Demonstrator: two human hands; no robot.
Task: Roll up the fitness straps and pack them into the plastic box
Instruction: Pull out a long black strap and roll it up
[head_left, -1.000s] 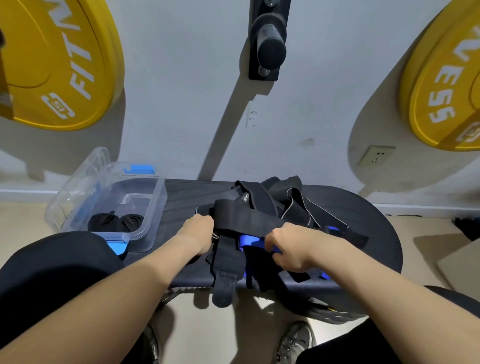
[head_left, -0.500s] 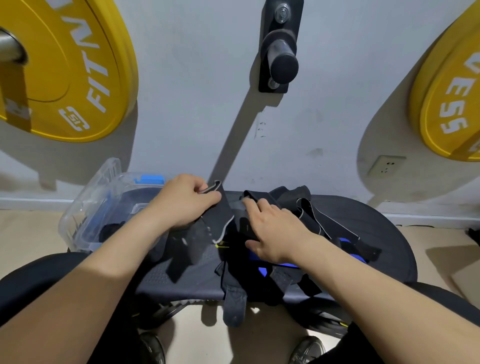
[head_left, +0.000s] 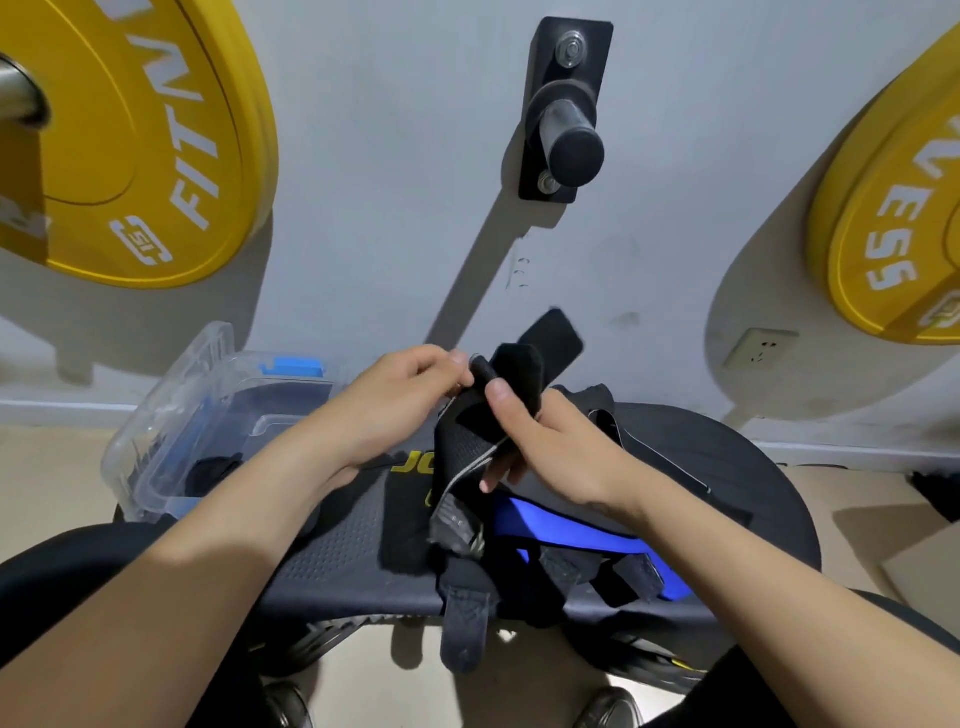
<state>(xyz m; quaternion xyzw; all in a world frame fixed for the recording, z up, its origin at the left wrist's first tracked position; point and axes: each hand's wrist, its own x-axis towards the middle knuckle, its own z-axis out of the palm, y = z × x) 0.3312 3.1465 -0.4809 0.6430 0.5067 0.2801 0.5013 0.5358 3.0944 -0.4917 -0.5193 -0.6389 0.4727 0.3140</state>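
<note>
Both hands hold one black fitness strap (head_left: 467, 441) up above the dark round platform (head_left: 727, 467). My left hand (head_left: 400, 400) pinches its upper edge from the left. My right hand (head_left: 550, 447) grips it from the right, thumb on top, and one end of the strap sticks up behind the fingers. Several more black and blue straps (head_left: 566, 535) lie in a heap on the platform under my hands; one end hangs over the front edge. The clear plastic box (head_left: 156, 447) stands open at the left, with dark rolled straps (head_left: 213, 473) inside.
Yellow weight plates (head_left: 145, 145) hang on the wall at left and right, with a black peg mount (head_left: 566, 114) between them. The box's clear lid leans against the wall behind it. My knees and shoes show at the bottom, and cardboard (head_left: 914, 561) lies on the floor at right.
Both hands have lifted one black strap off the heap and brought it up between them. The right hand, earlier flat on the heap, now grips the strap.
</note>
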